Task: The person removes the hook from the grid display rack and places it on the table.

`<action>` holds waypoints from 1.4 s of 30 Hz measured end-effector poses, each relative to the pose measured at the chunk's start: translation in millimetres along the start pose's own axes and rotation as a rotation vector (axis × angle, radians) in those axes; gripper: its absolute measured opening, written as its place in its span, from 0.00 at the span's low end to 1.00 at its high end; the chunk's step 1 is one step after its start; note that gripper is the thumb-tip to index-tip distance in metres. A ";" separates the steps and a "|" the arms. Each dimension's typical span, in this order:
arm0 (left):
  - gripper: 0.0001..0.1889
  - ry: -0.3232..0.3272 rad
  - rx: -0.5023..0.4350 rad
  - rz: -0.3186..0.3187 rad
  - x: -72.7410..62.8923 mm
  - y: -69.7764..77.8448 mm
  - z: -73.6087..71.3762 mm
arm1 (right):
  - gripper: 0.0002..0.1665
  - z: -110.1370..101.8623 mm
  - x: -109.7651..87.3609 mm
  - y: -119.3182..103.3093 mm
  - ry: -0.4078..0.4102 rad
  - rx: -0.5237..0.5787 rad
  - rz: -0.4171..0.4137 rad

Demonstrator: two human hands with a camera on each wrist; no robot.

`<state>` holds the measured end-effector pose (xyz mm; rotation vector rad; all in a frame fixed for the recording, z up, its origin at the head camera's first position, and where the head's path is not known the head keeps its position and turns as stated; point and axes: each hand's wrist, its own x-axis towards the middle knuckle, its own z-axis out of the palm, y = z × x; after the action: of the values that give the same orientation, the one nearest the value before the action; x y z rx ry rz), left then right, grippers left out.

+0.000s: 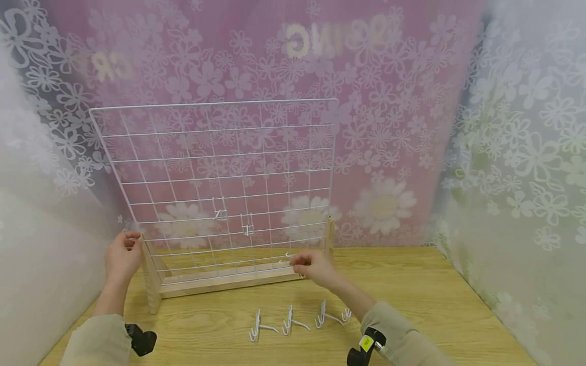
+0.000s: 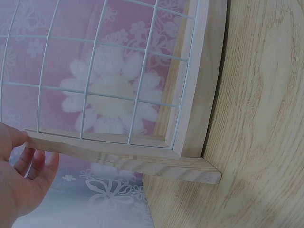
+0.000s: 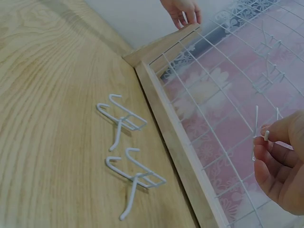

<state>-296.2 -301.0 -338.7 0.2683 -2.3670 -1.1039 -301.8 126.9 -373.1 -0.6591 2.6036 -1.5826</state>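
Observation:
A white wire grid [image 1: 213, 103] stands upright in a wooden stand [image 1: 229, 281]. My left hand [image 1: 123, 256] pinches the top of the stand's left post [image 2: 61, 145], thumb on one side and fingers on the other. In front of the grid's lower right part, my right hand [image 1: 316, 267] holds a white wire hook [image 3: 256, 116] between thumb and fingers. Whether that hook touches the grid cannot be told. Two similar hooks hang on the grid, one hook [image 1: 221, 215] slightly higher and left of the other hook [image 1: 247, 230].
Several white hooks lie in a row on the wooden table [image 1: 412, 295] before the stand, among them a left hook [image 1: 258, 326] and a middle hook [image 1: 289, 322]. A pink flowered curtain [image 1: 389, 127] hangs behind the grid, with pale flowered sheets at both sides.

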 end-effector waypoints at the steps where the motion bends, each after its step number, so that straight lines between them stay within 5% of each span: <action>1: 0.15 0.000 0.001 0.000 0.0 -0.1 0.1 | 0.06 0.9 -1.7 0.6 -0.006 -0.004 -0.009; 13: 0.16 -0.018 -0.011 -0.016 1.4 -2.6 0.5 | 0.02 11.7 -16.0 12.3 -0.065 -0.027 -0.094; 22: 0.17 -0.029 -0.004 -0.014 1.1 -1.9 -0.3 | 0.02 18.2 -25.9 13.9 -0.078 -0.024 -0.079; 30: 0.17 -0.019 0.002 -0.009 0.9 -0.6 -0.3 | 0.05 25.0 -36.8 14.0 -0.156 0.041 -0.059; 42: 0.16 -0.013 -0.003 -0.004 -0.2 0.4 -0.1 | 0.03 44.1 -49.5 17.7 -0.251 0.002 -0.084</action>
<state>-296.0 -300.8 -338.4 0.2657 -2.3769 -1.1135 -252.4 114.8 -419.2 -0.9131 2.4217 -1.4169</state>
